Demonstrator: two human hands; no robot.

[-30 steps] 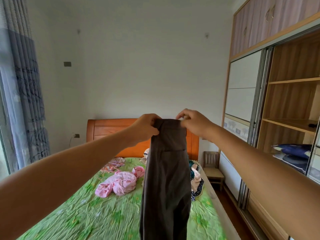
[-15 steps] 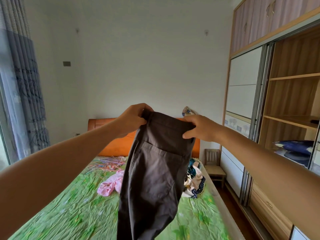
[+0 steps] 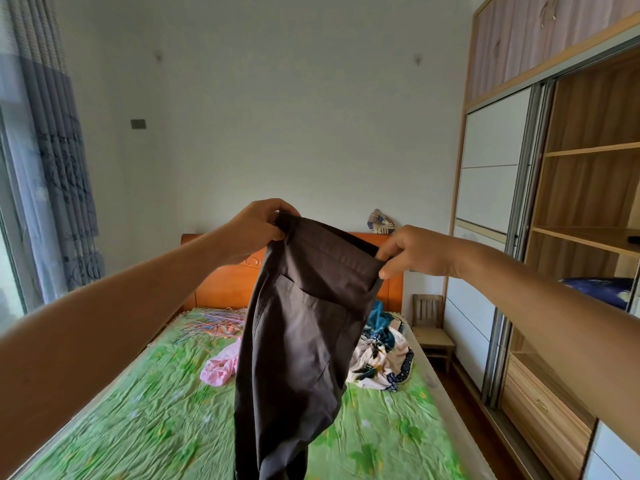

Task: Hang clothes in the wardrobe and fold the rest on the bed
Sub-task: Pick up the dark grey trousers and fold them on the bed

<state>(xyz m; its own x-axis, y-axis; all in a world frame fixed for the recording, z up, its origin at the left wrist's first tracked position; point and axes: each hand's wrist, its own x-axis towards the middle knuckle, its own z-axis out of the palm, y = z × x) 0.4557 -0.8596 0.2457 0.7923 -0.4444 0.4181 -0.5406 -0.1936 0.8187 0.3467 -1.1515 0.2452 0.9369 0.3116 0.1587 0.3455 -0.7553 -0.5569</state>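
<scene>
Head view. Both arms were stretched forward over the bed. The left hand had its fingers curled round one end of the waistband of a pair of dark brown woven trousers. The right hand pinched the other end between thumb and fingers. The waistband was drawn taut between them, sloping down toward the right hand. The legs hung free in the air above the bed with the crumpled green leaf-print sheet, not touching it as far as the frame showed.

Judgement: the two-point hold lets the cloth drop straight under its own weight, so seams and legs can be lined up before folding or hanging. Which of the two was intended cannot be told.

On the sheet:
- a tangle of thin multicoloured wire hangers near the orange wooden headboard;
- a crumpled pink garment, partly hidden behind the trousers;
- a heap of teal and cream patterned clothes by the right edge.

Containers: the tall wood-grain wardrobe stood to the right, its sliding door pushed aside. One lower shelf held folded dark blue bedding. A small dark object lay at the edge of the shelf above, too small to identify. No hanging rail showed.
</scene>
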